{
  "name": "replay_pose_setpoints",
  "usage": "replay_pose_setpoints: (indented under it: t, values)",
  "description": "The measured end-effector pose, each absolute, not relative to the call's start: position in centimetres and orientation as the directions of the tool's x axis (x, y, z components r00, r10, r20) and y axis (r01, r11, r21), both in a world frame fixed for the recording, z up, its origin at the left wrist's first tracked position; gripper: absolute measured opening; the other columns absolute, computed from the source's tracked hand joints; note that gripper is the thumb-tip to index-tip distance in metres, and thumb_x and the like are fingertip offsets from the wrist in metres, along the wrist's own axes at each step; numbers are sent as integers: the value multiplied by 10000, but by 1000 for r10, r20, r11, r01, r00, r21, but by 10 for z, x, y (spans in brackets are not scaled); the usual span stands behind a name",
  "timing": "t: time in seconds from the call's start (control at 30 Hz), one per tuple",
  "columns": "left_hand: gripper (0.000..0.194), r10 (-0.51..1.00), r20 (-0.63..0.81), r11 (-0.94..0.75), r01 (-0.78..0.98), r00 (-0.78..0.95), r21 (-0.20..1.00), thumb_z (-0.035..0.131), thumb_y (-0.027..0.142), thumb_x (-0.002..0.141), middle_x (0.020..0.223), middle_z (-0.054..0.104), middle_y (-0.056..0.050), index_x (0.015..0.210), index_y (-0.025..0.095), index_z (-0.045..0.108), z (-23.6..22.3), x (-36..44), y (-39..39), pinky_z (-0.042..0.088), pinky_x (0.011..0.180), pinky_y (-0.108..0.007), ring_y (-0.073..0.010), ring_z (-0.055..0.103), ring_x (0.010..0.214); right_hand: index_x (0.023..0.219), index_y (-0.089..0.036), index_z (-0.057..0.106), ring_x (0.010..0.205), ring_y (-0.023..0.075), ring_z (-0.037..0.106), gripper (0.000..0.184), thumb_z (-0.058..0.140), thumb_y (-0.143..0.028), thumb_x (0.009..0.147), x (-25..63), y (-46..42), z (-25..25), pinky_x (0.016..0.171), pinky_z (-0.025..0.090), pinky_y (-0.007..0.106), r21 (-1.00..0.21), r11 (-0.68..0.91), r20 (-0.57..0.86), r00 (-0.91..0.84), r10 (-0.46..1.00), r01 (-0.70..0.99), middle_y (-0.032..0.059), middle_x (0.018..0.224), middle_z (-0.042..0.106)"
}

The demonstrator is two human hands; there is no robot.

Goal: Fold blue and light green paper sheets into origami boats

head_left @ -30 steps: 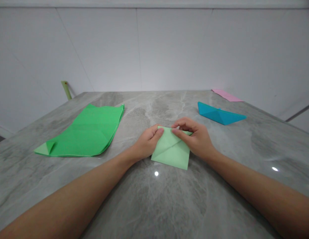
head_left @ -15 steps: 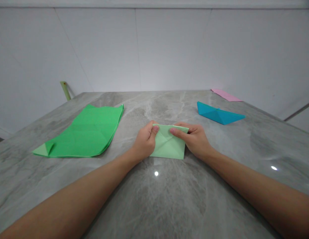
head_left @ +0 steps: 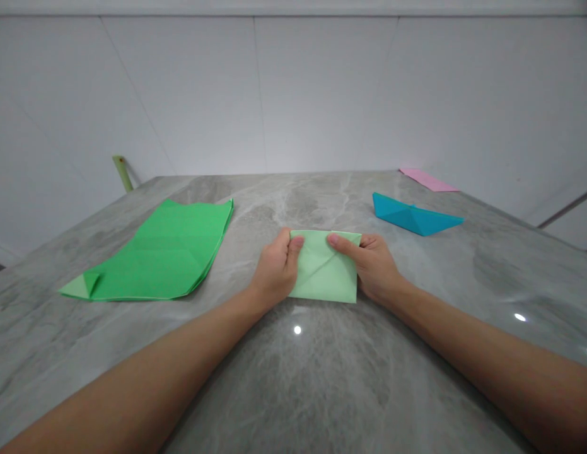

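A folded light green paper (head_left: 324, 271), nearly square with a slanting crease or flap edge across its face, is held up between both hands over the table. My left hand (head_left: 277, 266) is closed on its left side, thumb pressed on the front near the upper corner. On the upper right side my right hand (head_left: 376, 261) pinches it, with the thumb in front near the top edge. The other fingers of both hands are largely hidden behind the paper.
Green paper sheets (head_left: 165, 252) with one corner folded over lie to the left on the grey marbled table (head_left: 293, 391). A blue paper boat (head_left: 416, 215) sits at the right, with pink paper (head_left: 429, 180) behind it. A white wall (head_left: 302, 94) rises behind the table.
The light green paper has levelled out and been lifted slightly. My right fingers, formerly bent over the top edge, have moved behind the paper. The other papers have stayed in place.
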State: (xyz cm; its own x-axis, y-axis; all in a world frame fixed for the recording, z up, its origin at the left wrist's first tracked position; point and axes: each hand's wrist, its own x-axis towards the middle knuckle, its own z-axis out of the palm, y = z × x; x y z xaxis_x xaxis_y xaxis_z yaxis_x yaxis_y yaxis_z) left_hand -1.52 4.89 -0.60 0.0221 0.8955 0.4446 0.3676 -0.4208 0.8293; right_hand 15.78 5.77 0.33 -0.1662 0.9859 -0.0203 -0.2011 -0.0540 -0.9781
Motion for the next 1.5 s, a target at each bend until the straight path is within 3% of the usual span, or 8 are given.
replay_pose_setpoints:
  t: [0.13,0.27,0.5,0.63,0.87,1.2,1.3,1.5]
  values:
    - [354,963,152,-168,53,220,984,590,528,841,596,572,26,884,177,577,-8,-15,53,379,500,-237,-119,507,505,657,-165,717,538,206,652,311,832,-451,619,159,59,5,529,553,345,-974,-39,-23,-74,997,-222,75,689,731]
    - [355,931,54,-63,14,361,998,698,477,759,760,692,-59,823,128,682,-10,-17,55,476,586,-267,-170,622,662,658,-162,708,511,184,629,319,835,-450,607,160,62,4,489,530,314,-980,-28,-27,-9,1000,-196,59,646,717]
    - [330,961,73,-52,-83,266,995,737,430,723,765,706,-57,841,126,689,-10,-17,56,489,589,-261,-151,619,635,888,-173,752,767,244,709,368,850,-343,576,161,63,-2,695,580,368,-994,-60,-35,-243,969,-95,91,932,763]
    - [292,927,75,-56,-63,367,996,766,340,692,843,724,-63,881,128,698,-9,-19,59,516,675,-283,-165,646,714,817,-159,752,728,231,703,287,831,-320,593,162,63,0,672,565,354,-999,-35,-28,-200,979,-34,86,881,766]
    - [242,910,22,-36,26,415,999,743,279,705,850,731,-77,880,119,698,-6,-20,58,523,678,-295,-187,666,742,728,-139,749,592,212,663,330,866,-384,541,168,68,2,553,542,340,-985,-119,-102,-138,985,-122,91,738,745]
    - [231,921,26,-48,48,388,998,739,271,708,894,743,-79,884,123,711,-7,-19,57,519,667,-289,-186,669,742,590,-177,690,538,138,564,270,781,-414,682,177,81,2,526,478,269,-978,106,102,30,994,-179,13,580,632]
    - [238,948,21,-38,46,319,998,754,283,707,897,744,-77,882,125,722,-7,-19,55,517,674,-285,-180,666,735,591,-179,675,524,130,548,326,747,-474,709,173,78,1,521,478,264,-977,137,137,14,990,-164,3,571,618]
    - [289,977,1,18,-87,212,996,789,344,684,905,750,-95,870,128,741,-6,-18,53,534,699,-313,-201,682,736,718,-174,749,606,154,618,283,853,-385,562,165,66,3,561,499,269,-995,41,57,-184,981,-89,39,738,731]
